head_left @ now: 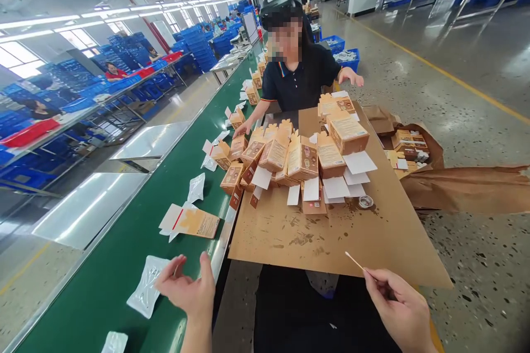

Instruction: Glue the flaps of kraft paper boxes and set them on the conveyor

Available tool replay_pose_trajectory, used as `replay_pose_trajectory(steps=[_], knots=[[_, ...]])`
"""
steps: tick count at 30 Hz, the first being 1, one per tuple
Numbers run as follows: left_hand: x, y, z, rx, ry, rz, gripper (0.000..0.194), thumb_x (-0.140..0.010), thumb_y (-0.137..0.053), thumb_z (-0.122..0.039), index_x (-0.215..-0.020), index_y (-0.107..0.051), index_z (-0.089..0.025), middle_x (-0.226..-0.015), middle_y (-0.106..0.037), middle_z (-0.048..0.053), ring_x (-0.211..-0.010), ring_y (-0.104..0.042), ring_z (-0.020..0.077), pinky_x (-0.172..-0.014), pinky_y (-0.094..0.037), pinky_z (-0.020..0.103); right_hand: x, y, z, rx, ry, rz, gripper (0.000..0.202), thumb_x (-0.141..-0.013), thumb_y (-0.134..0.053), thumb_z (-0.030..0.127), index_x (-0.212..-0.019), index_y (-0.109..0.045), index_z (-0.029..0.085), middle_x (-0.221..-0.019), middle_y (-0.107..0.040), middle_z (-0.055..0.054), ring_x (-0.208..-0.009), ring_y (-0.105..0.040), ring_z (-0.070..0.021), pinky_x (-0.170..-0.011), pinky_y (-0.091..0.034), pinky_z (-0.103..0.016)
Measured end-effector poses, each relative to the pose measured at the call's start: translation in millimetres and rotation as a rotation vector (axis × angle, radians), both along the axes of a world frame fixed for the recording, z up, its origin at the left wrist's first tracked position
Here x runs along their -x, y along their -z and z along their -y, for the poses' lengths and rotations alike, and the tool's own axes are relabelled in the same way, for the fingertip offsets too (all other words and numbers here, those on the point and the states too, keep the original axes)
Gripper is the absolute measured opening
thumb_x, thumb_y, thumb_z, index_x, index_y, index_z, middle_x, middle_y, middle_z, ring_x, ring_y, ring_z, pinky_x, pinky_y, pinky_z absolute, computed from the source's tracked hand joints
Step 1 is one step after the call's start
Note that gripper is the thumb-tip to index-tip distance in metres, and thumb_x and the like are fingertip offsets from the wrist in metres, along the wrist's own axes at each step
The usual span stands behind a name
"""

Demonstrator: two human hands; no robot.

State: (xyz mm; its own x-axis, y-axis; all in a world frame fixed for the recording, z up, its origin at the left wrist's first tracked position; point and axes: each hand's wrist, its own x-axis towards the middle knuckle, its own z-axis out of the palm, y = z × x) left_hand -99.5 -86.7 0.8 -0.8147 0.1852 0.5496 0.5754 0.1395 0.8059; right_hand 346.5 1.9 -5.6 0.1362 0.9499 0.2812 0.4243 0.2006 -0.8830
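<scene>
My left hand point(188, 284) hovers over the green conveyor belt point(103, 281), its fingers spread and nothing in them. Just beside its fingertips lies a clear plastic pouch point(146, 287) with small pale items inside. Beyond it rests an open-flapped tan and brown carton point(196, 223) near the belt's edge. My right hand point(397, 303) pinches a cotton swab point(354, 259) between thumb and fingers, its tip pointing up and left over the cardboard sheet point(389, 242). A small clear dish point(366, 202) stands on that sheet, with wet spots around it.
Several brown cartons point(304, 160) are heaped on the cardboard, many with white flaps hanging open. A co-worker point(298, 74) in a dark shirt sits across, one hand at a carton by the belt. More pouches point(196, 187) lie on the belt. A large paper bag point(430, 149) of cartons is on the right.
</scene>
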Motion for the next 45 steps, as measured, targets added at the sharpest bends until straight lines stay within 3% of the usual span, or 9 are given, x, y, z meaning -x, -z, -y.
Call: replay_pose_trajectory(steps=[5, 9, 13, 19, 23, 31, 34, 40, 45], knots=[[-6, -49.5, -79, 0.086, 0.368, -0.12, 0.051, -0.097, -0.081, -0.046, -0.14, -0.064, -0.024, -0.139, -0.07, 0.014, -0.137, -0.075, 0.0334, -0.131, -0.057, 0.06, -3, -15.2, -11, -0.002, -0.007, -0.072, 0.021, -0.088, -0.085, 0.049, -0.07, -0.084, 0.041, -0.058, -0.072, -0.003, -0.041, -0.064, -0.0271, -0.04, -0.06, -0.04], [18, -94.8, -183, 0.84, 0.306, 0.055, 0.071, -0.105, -0.066, -0.04, -0.167, -0.049, -0.01, -0.17, -0.062, 0.034, -0.169, -0.057, 0.0422, -0.14, -0.046, 0.058, 1, -24.7, -17, 0.006, -0.009, -0.064, 0.022, -0.088, -0.084, 0.052, -0.069, -0.085, 0.041, -0.059, -0.073, -0.003, -0.043, -0.065, -0.0278, -0.041, -0.061, -0.041], [19, -107.1, -227, 1.114, 0.308, 0.147, 0.075, -0.094, -0.077, -0.041, -0.158, -0.057, -0.007, -0.148, -0.077, 0.036, -0.144, -0.076, 0.0526, -0.118, -0.061, 0.063, -5, -20.6, -13, -0.03, 0.046, -0.074, 0.017, -0.086, -0.086, 0.05, -0.071, -0.085, 0.042, -0.059, -0.073, -0.002, -0.043, -0.065, -0.0282, -0.042, -0.061, -0.042], [5, -125.3, -182, 1.193, 0.275, 0.028, 0.067, -0.095, -0.07, -0.046, -0.149, -0.061, -0.008, -0.147, -0.073, 0.037, -0.135, -0.078, 0.0543, -0.114, -0.061, 0.064, -26, -14.0, -7, -0.043, 0.157, -0.063, 0.021, -0.086, -0.089, 0.053, -0.072, -0.086, 0.038, -0.061, -0.077, -0.002, -0.044, -0.069, -0.0262, -0.046, -0.066, -0.037], [5, -132.3, -121, 0.968, 0.267, -0.052, 0.062, -0.092, -0.073, -0.061, -0.139, -0.069, -0.021, -0.134, -0.077, 0.022, -0.138, -0.075, 0.0493, -0.114, -0.063, 0.064, -42, -18.3, -15, -0.065, 0.163, -0.026, 0.029, -0.089, -0.09, 0.055, -0.073, -0.088, 0.031, -0.064, -0.08, -0.003, -0.047, -0.071, -0.0226, -0.049, -0.067, -0.031], [-33, -42.3, -39, 0.188, 0.444, 0.417, 0.092, -0.06, -0.103, -0.064, -0.134, -0.06, -0.029, -0.132, -0.075, 0.011, -0.104, -0.083, 0.031, -0.085, -0.071, 0.043, -60, -28.0, -42, -0.118, 0.226, 0.015, 0.044, -0.093, -0.088, 0.064, -0.074, -0.09, 0.025, -0.064, -0.081, -0.007, -0.049, -0.07, -0.02, -0.051, -0.064, -0.029], [-38, -30.8, -32, 0.331, 0.485, 0.48, 0.095, -0.061, -0.107, -0.061, -0.139, -0.063, -0.03, -0.135, -0.077, 0.013, -0.116, -0.082, 0.0385, -0.097, -0.072, 0.054, -62, -28.6, -53, -0.106, 0.22, 0.055, 0.046, -0.094, -0.086, 0.067, -0.076, -0.09, 0.025, -0.069, -0.084, -0.01, -0.051, -0.071, -0.0214, -0.052, -0.064, -0.033], [-48, -25.8, -34, 0.68, 0.365, -0.201, 0.06, -0.085, -0.089, -0.043, -0.141, -0.075, -0.027, -0.148, -0.073, 0.021, -0.146, -0.064, 0.0498, -0.132, -0.044, 0.076, -63, -31.7, -85, -0.147, 0.155, 0.159, 0.051, -0.099, -0.08, 0.068, -0.078, -0.088, 0.023, -0.067, -0.081, -0.009, -0.053, -0.068, -0.0188, -0.057, -0.063, -0.031], [-62, -18.4, -28, 0.738, 0.557, -0.153, 0.087, -0.08, -0.095, -0.06, -0.156, -0.074, -0.022, -0.162, -0.065, 0.026, -0.151, -0.062, 0.0527, -0.128, -0.05, 0.073, -63, -33.7, -99, -0.179, 0.164, 0.2, 0.052, -0.101, -0.076, 0.069, -0.079, -0.087, 0.023, -0.068, -0.079, -0.008, -0.056, -0.066, -0.0191, -0.061, -0.063, -0.032]])
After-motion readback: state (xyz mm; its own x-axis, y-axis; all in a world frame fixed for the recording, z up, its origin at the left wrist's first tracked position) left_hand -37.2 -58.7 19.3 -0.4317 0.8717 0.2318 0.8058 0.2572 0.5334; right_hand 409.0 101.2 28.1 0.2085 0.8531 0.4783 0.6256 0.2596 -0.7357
